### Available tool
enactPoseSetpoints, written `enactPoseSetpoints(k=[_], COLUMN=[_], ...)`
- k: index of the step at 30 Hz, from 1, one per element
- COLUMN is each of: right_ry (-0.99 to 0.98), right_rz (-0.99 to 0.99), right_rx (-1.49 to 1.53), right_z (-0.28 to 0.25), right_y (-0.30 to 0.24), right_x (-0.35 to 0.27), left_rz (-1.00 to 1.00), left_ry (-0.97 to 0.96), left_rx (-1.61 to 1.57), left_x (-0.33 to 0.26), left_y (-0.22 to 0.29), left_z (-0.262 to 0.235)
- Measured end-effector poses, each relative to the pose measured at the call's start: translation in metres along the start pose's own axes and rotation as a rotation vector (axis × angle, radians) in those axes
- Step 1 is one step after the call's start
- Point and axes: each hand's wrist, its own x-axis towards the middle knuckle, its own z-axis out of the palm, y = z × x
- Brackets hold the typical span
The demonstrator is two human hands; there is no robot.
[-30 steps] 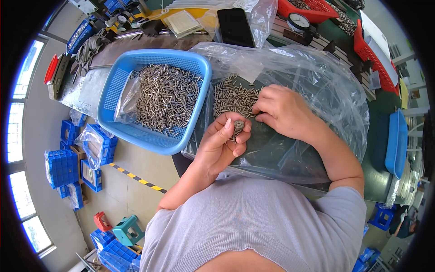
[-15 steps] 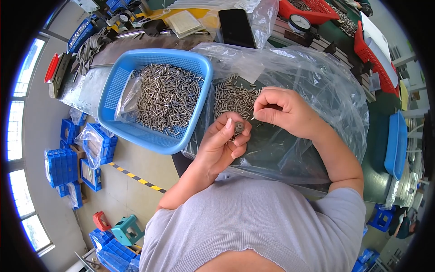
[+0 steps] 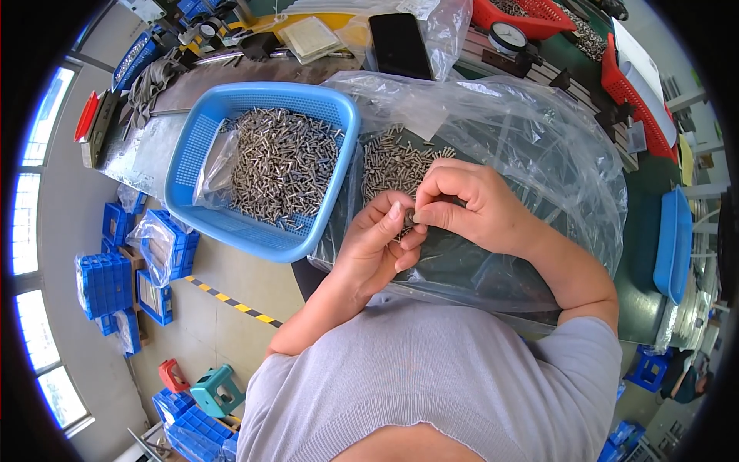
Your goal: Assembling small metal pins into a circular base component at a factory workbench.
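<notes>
My left hand point(image 3: 377, 237) is closed round a small, round, dark metal part point(image 3: 409, 219), gripped between thumb and fingers. My right hand point(image 3: 476, 205) has its thumb and forefinger pinched together right at that part, touching it or nearly so. Whatever the right fingertips hold is too small and covered to make out. Just beyond both hands lies a loose heap of small metal pins point(image 3: 396, 165) on clear plastic sheeting point(image 3: 531, 154). To the left stands a blue plastic basket point(image 3: 346, 146) with many more of these pins point(image 3: 285, 165) and a clear bag point(image 3: 218, 169) inside.
A black phone point(image 3: 400, 46) lies at the back, near a dial gauge point(image 3: 508, 38). Red baskets point(image 3: 635, 96) stand at the far right, and a blue tray point(image 3: 673, 246) sits along the right edge. Blue crates point(image 3: 104, 285) are stacked on the floor at left, near stools point(image 3: 217, 391).
My right hand has moved left, bringing its pinched fingertips from beside the heap to the round metal part. The left hand has stayed nearly still, still gripping that part.
</notes>
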Motion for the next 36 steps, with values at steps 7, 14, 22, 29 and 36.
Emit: enactPoseSetpoints(k=[7,14,22,29,36], right_ry=[-0.020,-0.008,0.026,0.046,-0.008], right_rz=[0.058,-0.008,0.012,-0.158,-0.201], right_rx=[-0.004,0.034,0.047,-0.432,-0.641], right_z=[0.005,0.001,-0.007,-0.005,-0.002], right_y=[0.002,0.004,0.007,0.026,0.031], right_x=[0.003,0.004,0.005,0.002,0.002], left_rz=[-0.011,-0.022,0.100,0.091,0.074], left_ry=[-0.017,-0.011,-0.088,-0.128,-0.116], left_rx=[0.017,-0.012,-0.102,-0.159,-0.145], left_x=[0.001,0.001,0.000,0.000,0.000], left_y=[0.002,0.000,-0.004,-0.002,-0.001], left_z=[0.001,0.000,-0.006,-0.008,-0.007])
